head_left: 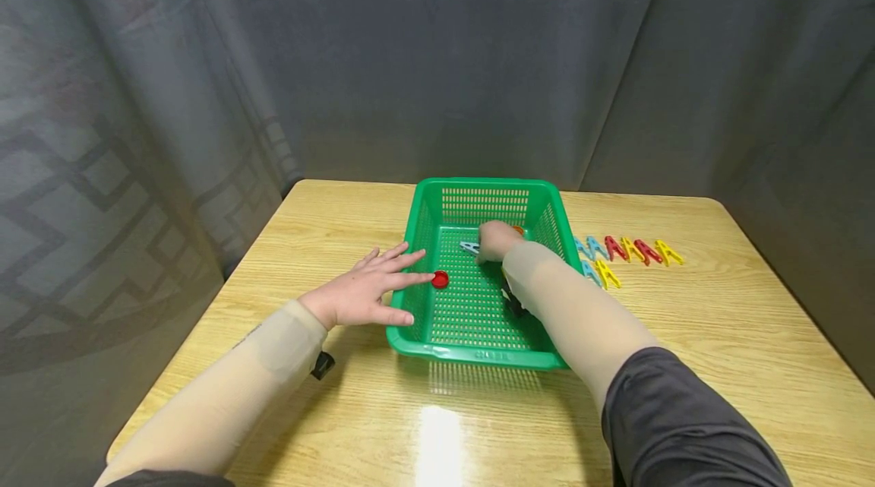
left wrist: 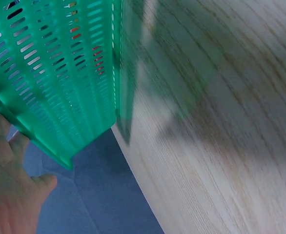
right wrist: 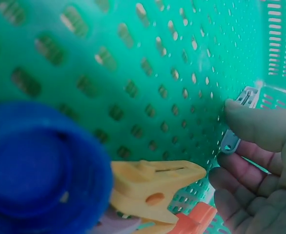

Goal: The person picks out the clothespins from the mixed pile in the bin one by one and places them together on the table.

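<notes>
Inside the green basket (head_left: 478, 356), my right hand (head_left: 497, 241) pinches a light blue clothespin (head_left: 469, 247) between thumb and fingers. The right wrist view shows that clothespin (right wrist: 231, 140) partly covered by the thumb. Close by in the same view are a blue bottle cap (right wrist: 30, 170), a yellow clothespin (right wrist: 148, 187) and an orange-red piece (right wrist: 196, 219). My left hand (head_left: 362, 291) spreads its fingers over the basket's left rim and holds nothing. Its fingertips are near a red bottle cap (head_left: 440, 279) in the basket. An orange cap (head_left: 519, 230) is partly hidden behind my right hand.
Right of the basket, several blue, red and yellow clothespins lie on the wooden table (head_left: 718, 335), with a red clothespin (head_left: 615, 248) and a yellow clothespin (head_left: 668, 252) in the upper row. Grey curtains (head_left: 444, 77) hang behind the table and at its sides.
</notes>
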`<state>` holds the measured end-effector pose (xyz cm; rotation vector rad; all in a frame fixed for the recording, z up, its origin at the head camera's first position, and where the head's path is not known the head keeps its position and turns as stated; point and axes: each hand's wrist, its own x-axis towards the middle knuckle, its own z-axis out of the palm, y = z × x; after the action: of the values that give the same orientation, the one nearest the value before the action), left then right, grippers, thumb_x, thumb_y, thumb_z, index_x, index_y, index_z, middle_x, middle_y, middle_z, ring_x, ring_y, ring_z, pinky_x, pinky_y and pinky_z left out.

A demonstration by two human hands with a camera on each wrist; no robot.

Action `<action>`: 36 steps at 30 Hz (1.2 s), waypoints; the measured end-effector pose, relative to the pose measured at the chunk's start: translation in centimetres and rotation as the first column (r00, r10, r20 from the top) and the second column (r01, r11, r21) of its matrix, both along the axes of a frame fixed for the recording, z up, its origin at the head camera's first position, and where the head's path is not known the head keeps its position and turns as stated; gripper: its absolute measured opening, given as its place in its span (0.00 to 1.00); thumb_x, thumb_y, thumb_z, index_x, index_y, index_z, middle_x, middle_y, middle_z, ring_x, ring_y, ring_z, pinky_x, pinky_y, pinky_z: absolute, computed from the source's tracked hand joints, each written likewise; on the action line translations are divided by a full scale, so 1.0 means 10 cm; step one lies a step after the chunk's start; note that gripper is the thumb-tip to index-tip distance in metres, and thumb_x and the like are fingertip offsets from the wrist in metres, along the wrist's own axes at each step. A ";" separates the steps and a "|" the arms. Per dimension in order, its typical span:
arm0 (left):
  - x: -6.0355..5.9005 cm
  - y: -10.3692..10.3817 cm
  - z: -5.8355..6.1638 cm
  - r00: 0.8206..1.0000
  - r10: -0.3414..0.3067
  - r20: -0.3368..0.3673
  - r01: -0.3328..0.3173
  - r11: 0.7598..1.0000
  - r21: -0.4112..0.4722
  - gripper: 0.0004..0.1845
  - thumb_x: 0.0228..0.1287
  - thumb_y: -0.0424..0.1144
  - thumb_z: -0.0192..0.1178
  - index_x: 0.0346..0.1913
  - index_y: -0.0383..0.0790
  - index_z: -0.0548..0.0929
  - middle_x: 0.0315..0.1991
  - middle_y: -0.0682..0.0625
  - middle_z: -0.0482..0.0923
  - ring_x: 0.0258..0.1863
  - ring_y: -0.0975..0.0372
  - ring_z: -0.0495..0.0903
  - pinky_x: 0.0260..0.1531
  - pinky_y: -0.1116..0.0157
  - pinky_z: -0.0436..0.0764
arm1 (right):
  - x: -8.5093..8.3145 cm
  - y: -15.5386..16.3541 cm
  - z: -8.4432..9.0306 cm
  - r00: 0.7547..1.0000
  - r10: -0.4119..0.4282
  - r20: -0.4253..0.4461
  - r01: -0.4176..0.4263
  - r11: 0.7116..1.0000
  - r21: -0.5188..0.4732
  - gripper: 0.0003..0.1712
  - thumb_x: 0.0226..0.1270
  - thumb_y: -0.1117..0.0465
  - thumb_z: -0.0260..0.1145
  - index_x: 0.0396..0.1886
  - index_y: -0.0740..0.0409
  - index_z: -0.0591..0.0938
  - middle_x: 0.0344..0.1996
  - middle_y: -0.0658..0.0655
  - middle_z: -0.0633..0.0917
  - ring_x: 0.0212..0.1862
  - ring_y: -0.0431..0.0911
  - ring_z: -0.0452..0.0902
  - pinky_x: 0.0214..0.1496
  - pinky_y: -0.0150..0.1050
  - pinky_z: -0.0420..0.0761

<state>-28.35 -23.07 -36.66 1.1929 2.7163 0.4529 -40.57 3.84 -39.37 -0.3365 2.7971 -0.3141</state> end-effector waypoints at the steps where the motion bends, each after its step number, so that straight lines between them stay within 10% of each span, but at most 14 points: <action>1: 0.00 0.00 0.00 1.000 -0.004 -0.002 0.004 1.000 0.004 0.38 0.60 0.64 0.58 0.72 0.61 0.63 0.77 0.57 0.43 0.76 0.56 0.34 0.68 0.40 0.40 | 0.00 0.00 0.01 1.000 -0.003 -0.002 0.003 1.000 0.001 0.14 0.56 0.56 0.73 0.37 0.59 0.80 0.36 0.56 0.81 0.37 0.49 0.76 0.38 0.43 0.77; 36: -0.02 0.01 0.00 1.000 -0.020 0.009 0.019 1.000 0.015 0.38 0.61 0.63 0.59 0.72 0.60 0.63 0.77 0.52 0.45 0.76 0.55 0.34 0.68 0.40 0.41 | 0.06 0.08 0.37 0.994 -0.031 -0.104 -0.003 0.951 -0.310 0.20 0.65 0.54 0.67 0.52 0.61 0.81 0.48 0.60 0.82 0.44 0.52 0.78 0.44 0.47 0.78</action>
<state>-28.52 -22.93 -36.66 1.2170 2.6961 0.4756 -40.02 4.60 -35.62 -0.4154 2.8536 -0.7648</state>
